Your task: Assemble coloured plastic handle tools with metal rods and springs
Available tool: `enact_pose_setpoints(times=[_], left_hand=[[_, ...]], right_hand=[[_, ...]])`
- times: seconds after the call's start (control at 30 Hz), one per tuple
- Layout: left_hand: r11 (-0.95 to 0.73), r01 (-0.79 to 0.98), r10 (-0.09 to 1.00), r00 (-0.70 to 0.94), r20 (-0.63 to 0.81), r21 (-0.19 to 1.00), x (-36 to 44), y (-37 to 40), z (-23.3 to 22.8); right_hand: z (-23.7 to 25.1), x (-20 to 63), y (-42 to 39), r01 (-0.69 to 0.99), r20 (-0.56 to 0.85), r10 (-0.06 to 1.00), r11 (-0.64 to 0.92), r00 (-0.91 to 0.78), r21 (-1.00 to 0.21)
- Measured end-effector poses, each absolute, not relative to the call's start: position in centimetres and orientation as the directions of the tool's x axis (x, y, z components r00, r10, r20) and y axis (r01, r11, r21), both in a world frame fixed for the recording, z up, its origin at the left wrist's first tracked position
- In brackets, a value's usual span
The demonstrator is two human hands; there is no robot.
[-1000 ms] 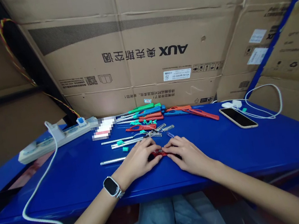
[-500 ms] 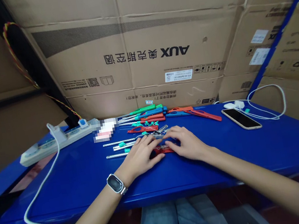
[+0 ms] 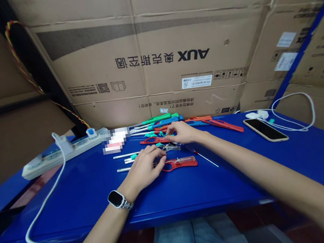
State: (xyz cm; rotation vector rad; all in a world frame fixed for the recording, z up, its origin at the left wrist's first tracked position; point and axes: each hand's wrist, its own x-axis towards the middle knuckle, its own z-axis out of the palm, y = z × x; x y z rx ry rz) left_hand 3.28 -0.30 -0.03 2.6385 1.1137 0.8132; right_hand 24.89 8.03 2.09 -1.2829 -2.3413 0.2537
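Note:
My left hand (image 3: 145, 168) is closed over the near end of an opened long-reach lighter, thumb and forefinger by its trigger opening. This lighter's red handle half (image 3: 174, 166) lies on the blue table with a clear fuel tank (image 3: 186, 159) in it; its metal tube (image 3: 123, 170) points left. My right hand (image 3: 184, 131) reaches further back, fingertips pinched beside another red handle shell (image 3: 152, 140) and small teal parts; what they hold is hidden. Between the hands lie metal tubes (image 3: 122, 157), a teal trigger (image 3: 133, 156) and a loose clear tank (image 3: 172, 147).
Several green, blue and red lighters (image 3: 157, 119) lie at the back, with more handle shells (image 3: 224, 124) to their right. A thin metal rod (image 3: 208, 159) rests under my right forearm. A phone (image 3: 265, 130), white cable (image 3: 310, 107) and power strip (image 3: 70, 150) flank them. Cardboard (image 3: 142, 37) stands behind.
My right hand has left the red lighter and moved back and slightly left to the small parts. My left hand has shifted slightly left; the red handle and the rod are now uncovered.

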Motion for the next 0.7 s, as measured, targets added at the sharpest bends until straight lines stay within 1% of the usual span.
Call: enact_pose_setpoints(times=[0.07,0.13,0.23,0.33,0.37,0.43,0.5,0.57,0.7], left_hand=[[-0.714,0.61,0.698,0.574,0.429,0.345,3.4,-0.4,-0.1],[-0.713,0.61,0.698,0.568,0.436,0.346,3.4,-0.4,-0.1],[-0.716,0.591,0.695,0.548,0.466,0.372,3.3,-0.3,-0.1],[-0.746,0.532,0.655,0.477,0.586,0.401,3.2,-0.3,0.1],[-0.753,0.518,0.638,0.426,0.641,0.406,3.2,-0.4,0.2],[-0.761,0.504,0.602,0.317,0.733,0.407,3.3,-0.5,0.3],[-0.774,0.491,0.572,0.27,0.774,0.4,3.4,-0.6,0.4],[-0.803,0.448,0.548,0.297,0.782,0.393,3.5,-0.7,0.5],[-0.846,0.353,0.522,0.395,0.756,0.4,3.4,-0.8,0.5]], right_hand=[[1.9,24.9,7.0,0.756,0.297,0.834,0.549,-0.465,-0.357],[1.8,25.0,6.2,0.754,0.305,0.841,0.538,-0.447,-0.377],[1.9,25.2,5.2,0.678,0.384,0.835,0.546,-0.394,-0.492],[2.4,25.6,3.9,0.547,0.449,0.827,0.561,-0.338,-0.622],[2.5,25.8,3.4,0.496,0.443,0.829,0.559,-0.341,-0.664],[2.7,26.0,2.1,0.39,0.383,0.841,0.522,-0.381,-0.759],[2.7,26.2,0.9,0.327,0.313,0.854,0.461,-0.415,-0.825],[2.5,26.3,0.0,0.325,0.266,0.867,0.418,-0.421,-0.848],[2.3,26.4,-0.9,0.364,0.21,0.878,0.382,-0.43,-0.849]])
